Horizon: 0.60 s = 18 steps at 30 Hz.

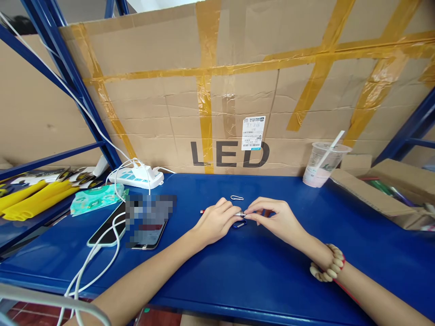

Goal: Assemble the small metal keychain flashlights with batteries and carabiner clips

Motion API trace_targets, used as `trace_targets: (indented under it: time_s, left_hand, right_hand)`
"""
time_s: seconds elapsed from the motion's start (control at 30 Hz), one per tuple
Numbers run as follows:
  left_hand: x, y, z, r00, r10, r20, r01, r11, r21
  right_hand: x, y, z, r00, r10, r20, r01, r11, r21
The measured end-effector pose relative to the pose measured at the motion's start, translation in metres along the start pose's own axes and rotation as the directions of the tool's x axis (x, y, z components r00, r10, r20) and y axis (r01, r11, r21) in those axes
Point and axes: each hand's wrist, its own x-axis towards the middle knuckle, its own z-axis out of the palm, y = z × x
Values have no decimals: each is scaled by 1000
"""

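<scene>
My left hand (219, 219) is closed around a slim item with a silver, cylindrical end (240, 214); its body is mostly hidden in the palm. A small red tip (202, 211) shows on the far side of that hand, and I cannot tell if it belongs to the same item. With thumb and fingertips, my right hand (272, 213) pinches at the silver end. Just below the fingers lies a blue carabiner (240, 224) on the blue table (258, 271). A silver carabiner (237, 198) rests a little beyond the hands.
Two phones, one dark-screened (108, 226), lie left among white cables (117, 235). Behind them are a power strip (152, 180) and a tissue pack (97, 199). A plastic cup (317, 170) with a straw and an open cardboard box (374, 199) stand right. Large cardboard (152, 113) backs the table.
</scene>
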Motion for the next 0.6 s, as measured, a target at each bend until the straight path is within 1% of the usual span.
trace_targets:
  time_s: [0.1,0.23,0.47,0.6]
  left_hand:
    - [-1,2,-1,1000,23,7,-23,1000,-15]
    - [-7,4,1,997,47,65,-43,997,-57]
    - [-12,7,6,997,53,56,-46,992,-113]
    - [-13,7,9,996,56,73,-49,994,-93]
  right_hand:
    - [1,-1,-1,1000,26,4,-26,1000,-16]
    - [1,-2,-3,995,79,60,-75,995,-67]
    - [-2,0,-3,981,124,150,-108,988,-110]
    - [-3,4,0,972,151,181,-133,985,-109]
